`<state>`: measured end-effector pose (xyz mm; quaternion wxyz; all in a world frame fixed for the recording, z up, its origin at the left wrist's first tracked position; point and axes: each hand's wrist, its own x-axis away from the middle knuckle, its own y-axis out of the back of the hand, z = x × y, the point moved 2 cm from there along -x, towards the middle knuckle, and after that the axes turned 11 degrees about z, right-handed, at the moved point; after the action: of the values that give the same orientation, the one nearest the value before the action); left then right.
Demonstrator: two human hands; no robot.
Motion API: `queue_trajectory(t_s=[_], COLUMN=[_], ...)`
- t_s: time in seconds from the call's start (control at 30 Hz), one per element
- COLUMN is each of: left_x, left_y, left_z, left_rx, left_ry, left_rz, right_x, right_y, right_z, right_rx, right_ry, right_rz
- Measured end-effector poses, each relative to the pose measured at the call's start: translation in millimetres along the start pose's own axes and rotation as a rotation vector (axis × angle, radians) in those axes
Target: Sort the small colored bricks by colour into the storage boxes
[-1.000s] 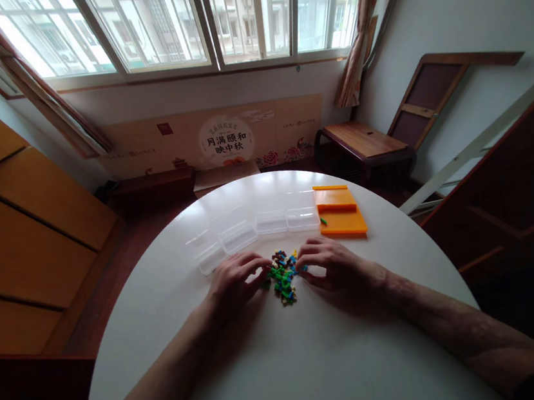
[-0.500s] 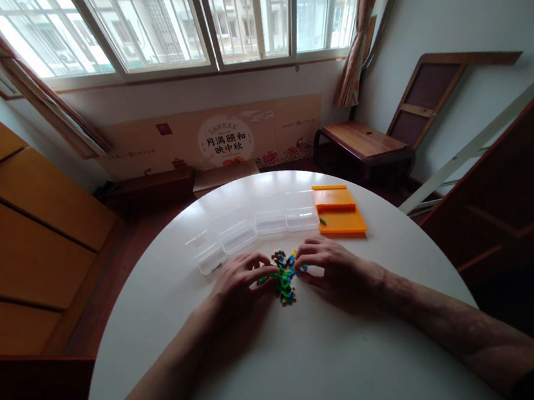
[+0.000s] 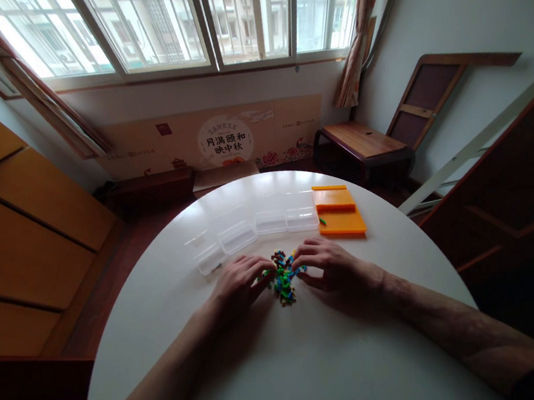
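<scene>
A small heap of tiny coloured bricks [image 3: 283,280], green, blue, yellow and dark, lies on the round white table [image 3: 287,366]. My left hand [image 3: 238,282] rests palm down at the heap's left side, its fingers stretched toward the bricks and touching them. On the right side my right hand [image 3: 329,265] lies with fingers curled, their tips in the bricks. I cannot make out whether either hand pinches a piece.
Behind the heap stands a row of clear plastic boxes [image 3: 237,237] with open lids. An orange box [image 3: 340,218] sits at the right end of the row, one green piece [image 3: 322,221] beside it. A low wooden bench [image 3: 362,143] stands past the table.
Both hands have drawn slightly closer around the heap, the left fingertips sliding right into the bricks. The boxes have not moved.
</scene>
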<state>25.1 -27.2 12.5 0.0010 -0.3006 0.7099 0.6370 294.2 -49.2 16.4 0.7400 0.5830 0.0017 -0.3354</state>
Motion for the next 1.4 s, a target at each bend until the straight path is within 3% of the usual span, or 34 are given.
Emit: queue_trajectory(t_s=[0.7,1.0,1.1,1.27,1.4], left_x=[-8,-7,-5,-3,-3], left_y=[-3.6,-9.5,-8.2,-5.6,-6.0], left_z=[-7,-6,-5,-3,-3], left_rx=[0.211,0.257,0.264,0.279,0.284], left_ry=[0.093,0.065,0.105,0.132,0.121], left_rz=[-0.09,-0.086,-0.108,-0.108,-0.11], right_x=[-4,-3,3,28,42], right_y=[-16,-6,7,30,32], right_z=[-11,-7,-17,-60,-83], right_rx=[0.117,0.145,0.151,0.199,0.164], right_ry=[0.018,0.003,-0.162,-0.612,-0.691], right_rz=[-0.092,-0.117,-0.206,-0.387,-0.312])
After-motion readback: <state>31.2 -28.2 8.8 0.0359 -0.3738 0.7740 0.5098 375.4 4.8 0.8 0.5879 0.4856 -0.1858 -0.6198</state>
